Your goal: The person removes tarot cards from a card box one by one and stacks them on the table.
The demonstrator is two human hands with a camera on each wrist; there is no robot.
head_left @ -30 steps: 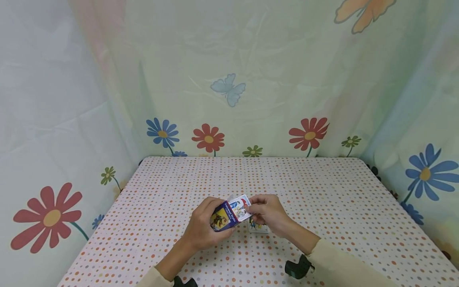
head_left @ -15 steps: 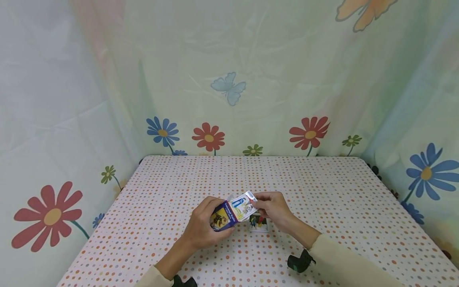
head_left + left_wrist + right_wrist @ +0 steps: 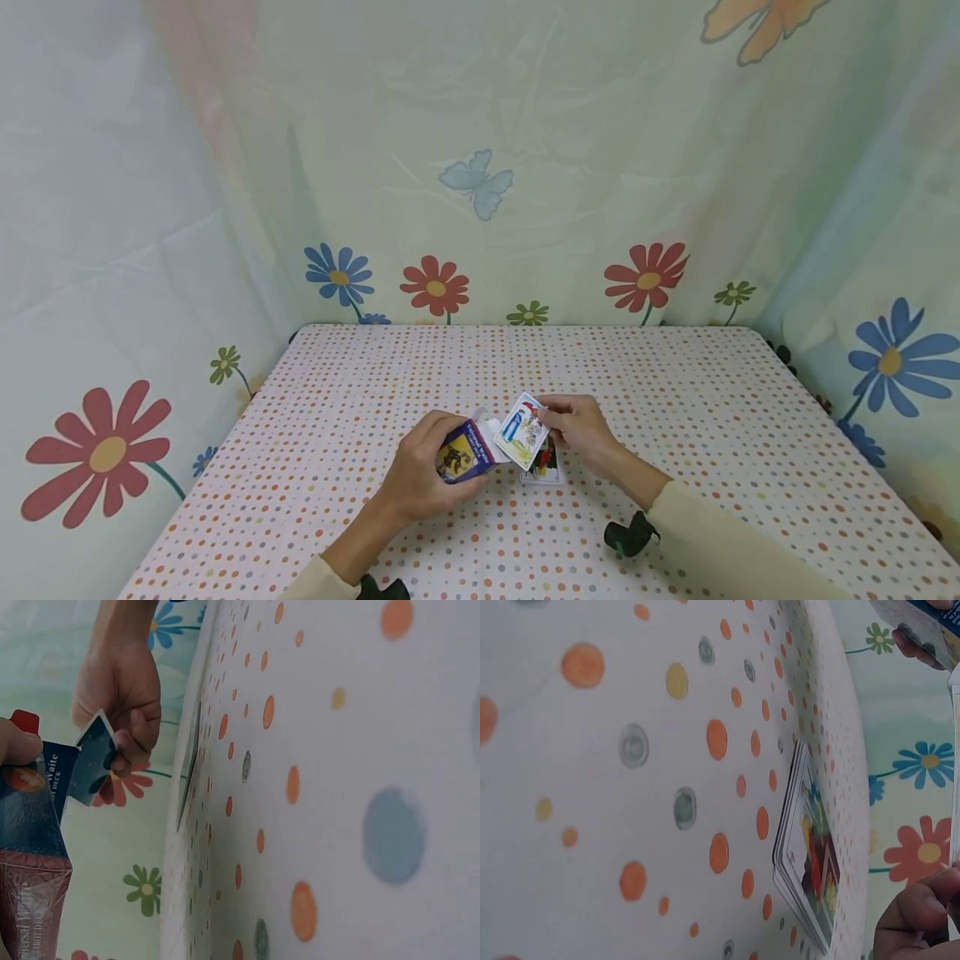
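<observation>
In the head view my left hand [image 3: 422,471] grips a purple tarot card box [image 3: 459,457], tilted, its open end with white flaps facing right. My right hand [image 3: 587,432] pinches a white-bordered tarot card [image 3: 521,431] by its right edge, just outside that opening; whether more cards lie behind it I cannot tell. Below it a small stack of tarot cards [image 3: 546,473] lies face up on the table, partly covered by the held card. The left wrist view shows the held card's dark blue back [image 3: 94,761] beside the box [image 3: 30,817].
A dotted cloth covers the table [image 3: 360,392]. Behind it and at both sides hang curtains [image 3: 570,125] printed with flowers and butterflies. Dark wrist devices [image 3: 630,536] sit at both sleeves.
My right hand has drawn the card out of the box, up and to the right, and turned it more upright. The left hand and box have barely moved; the stack shows more.
</observation>
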